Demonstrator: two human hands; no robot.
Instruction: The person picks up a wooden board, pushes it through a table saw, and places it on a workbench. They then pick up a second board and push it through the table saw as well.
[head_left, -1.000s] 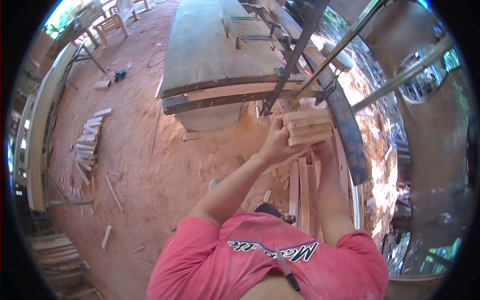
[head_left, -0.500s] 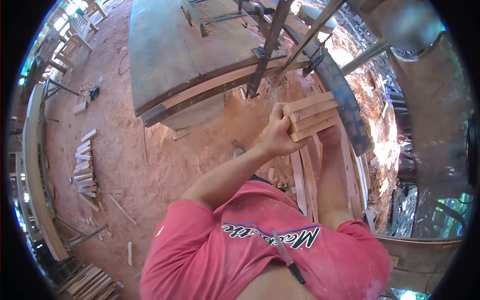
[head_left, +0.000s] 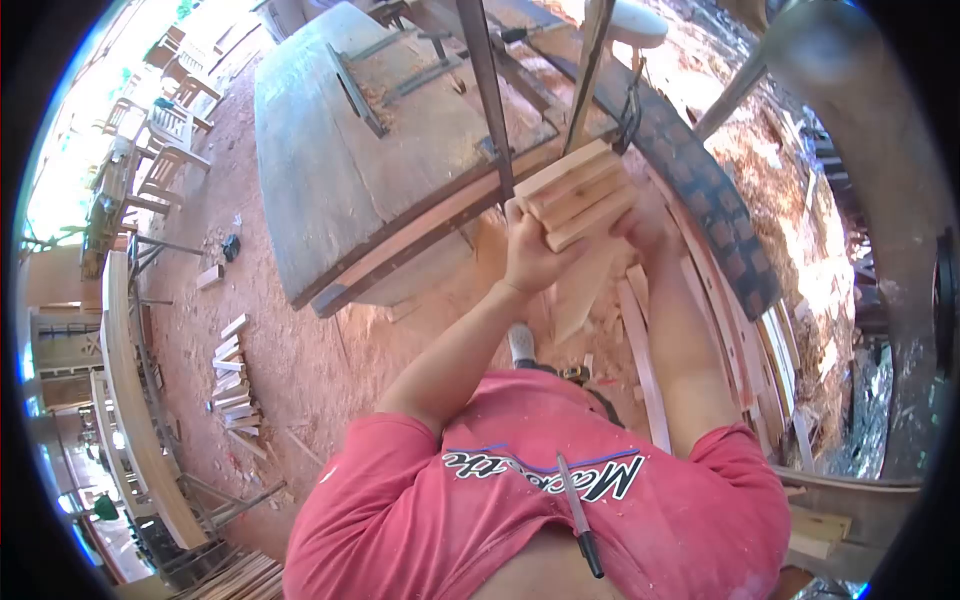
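Observation:
Between my hands is a small stack of several pale wooden blocks (head_left: 578, 192), held in front of the worktable's near edge. My left hand (head_left: 533, 245) grips the stack's left end, with the thumb along its side. At the right end, my right hand (head_left: 643, 222) closes on the blocks; its fingers are partly hidden and slightly blurred. The blocks lie tight against one another, tilted toward me. Just beyond them stand a dark upright metal bar (head_left: 487, 95) and a wooden post (head_left: 588, 75).
A large wooden worktable (head_left: 330, 190) stands ahead. Long boards (head_left: 640, 350) lie at the right, beside a dark patterned strip (head_left: 700, 205). Short wood pieces (head_left: 235, 385) lie in a row on the reddish floor. A long beam (head_left: 140, 420) and chairs (head_left: 172, 175) are at the left.
My hands and the blocks have shifted left and up in the view, the stack turning slightly. The view has moved, so the worktable's near edge and the floor pieces appear lower.

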